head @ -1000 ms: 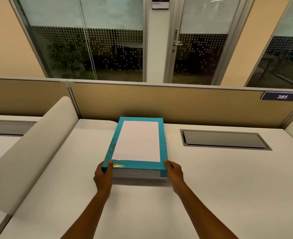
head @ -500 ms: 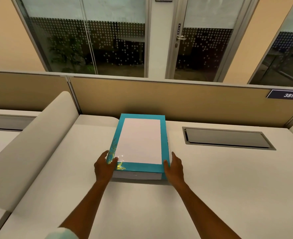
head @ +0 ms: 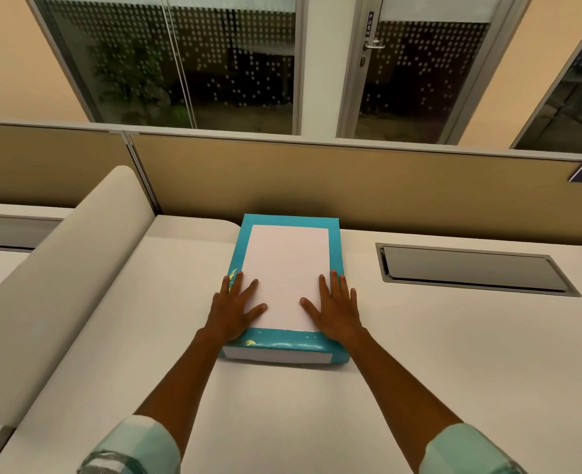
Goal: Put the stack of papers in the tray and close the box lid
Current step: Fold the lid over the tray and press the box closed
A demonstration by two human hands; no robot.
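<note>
We rest our left hand [head: 235, 307] and right hand [head: 334, 307] flat, fingers spread, gripping nothing, on the teal box lid [head: 288, 278], likely pressing it fully shut; the box sits mid-worktop [head: 453, 371], papers unseen.

The left hand [head: 234, 309] lay flat, fingers spread, on the teal box lid [head: 288, 278]; the right hand [head: 335, 307] lay flat beside it on the same lid; the counter [head: 453, 354] spread beneath both hands.
</note>
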